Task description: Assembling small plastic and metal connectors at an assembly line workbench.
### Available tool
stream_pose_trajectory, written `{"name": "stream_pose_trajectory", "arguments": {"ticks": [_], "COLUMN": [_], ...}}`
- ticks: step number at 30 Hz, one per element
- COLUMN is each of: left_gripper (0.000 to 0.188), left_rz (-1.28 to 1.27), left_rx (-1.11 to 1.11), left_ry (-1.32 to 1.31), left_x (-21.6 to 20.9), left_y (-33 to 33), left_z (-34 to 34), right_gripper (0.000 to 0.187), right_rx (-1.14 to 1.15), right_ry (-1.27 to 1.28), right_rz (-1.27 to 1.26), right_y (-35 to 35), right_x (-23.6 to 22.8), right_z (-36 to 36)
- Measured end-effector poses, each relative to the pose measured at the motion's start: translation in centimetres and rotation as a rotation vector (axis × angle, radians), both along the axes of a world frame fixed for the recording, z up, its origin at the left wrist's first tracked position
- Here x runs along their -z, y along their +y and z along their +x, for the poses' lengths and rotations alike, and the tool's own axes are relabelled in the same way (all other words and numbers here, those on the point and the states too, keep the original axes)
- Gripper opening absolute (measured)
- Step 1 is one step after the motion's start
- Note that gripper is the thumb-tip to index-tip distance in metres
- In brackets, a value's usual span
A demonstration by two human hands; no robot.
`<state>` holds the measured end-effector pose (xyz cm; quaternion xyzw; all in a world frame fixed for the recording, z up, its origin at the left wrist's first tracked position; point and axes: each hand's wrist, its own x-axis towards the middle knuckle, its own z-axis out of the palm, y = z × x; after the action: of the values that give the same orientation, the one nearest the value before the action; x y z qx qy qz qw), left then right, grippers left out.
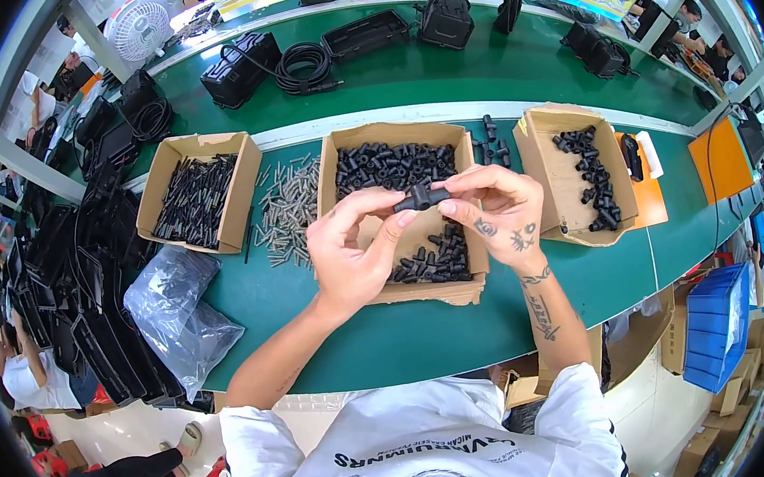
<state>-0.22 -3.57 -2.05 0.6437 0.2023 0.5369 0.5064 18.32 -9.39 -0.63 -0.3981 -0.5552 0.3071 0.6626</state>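
A small black T-shaped fitting [421, 199] is held level between both hands, above the middle cardboard box [446, 295]. My left hand [347, 260] pinches its left end between thumb and fingers. At the other end, my right hand [505, 214] grips it between thumb and forefinger; a narrow paler part shows near those fingertips, too small to make out. Loose black fittings [384, 161] fill the far part of the box under my hands, and more [429, 262] lie in its near right corner.
Left of the hands are a heap of metal pins [292, 196] and a box [244, 191] of dark rods. A box [539, 166] with black fittings stands right. Clear plastic bag [174, 302] and black cases [88, 301] lie left. Black housings [244, 69] and a coiled cable [302, 66] sit behind.
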Motion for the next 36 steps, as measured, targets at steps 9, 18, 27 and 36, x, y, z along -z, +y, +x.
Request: {"name": "stream_pose_trajectory", "arguments": {"ticks": [9, 18, 27, 36], "left_gripper": [0.036, 0.034, 0.037, 0.029], "left_rz": [0.969, 0.984, 0.720, 0.609], "left_rx": [-0.336, -0.296, -0.085, -0.501], "left_ry": [0.290, 0.463, 0.816, 1.222], "left_x": [-1.3, -1.9, -6.2, 6.1], "left_y": [-0.2, -1.5, 14.3, 33.7], "left_z": [-0.4, 0.3, 7.4, 12.1], "right_gripper": [0.041, 0.053, 0.060, 0.062], "right_rx": [0.101, 0.081, 0.316, 0.386], "right_ry": [-0.111, -0.157, -0.002, -0.125], "right_rz": [-0.180, -0.361, -0.247, -0.224], "right_y": [-1.9, -1.2, -4.8, -10.9], "right_x": [-2.3, -3.1, 0.2, 1.9], "right_z": [-1.3, -0.3, 3.5, 5.6]}}
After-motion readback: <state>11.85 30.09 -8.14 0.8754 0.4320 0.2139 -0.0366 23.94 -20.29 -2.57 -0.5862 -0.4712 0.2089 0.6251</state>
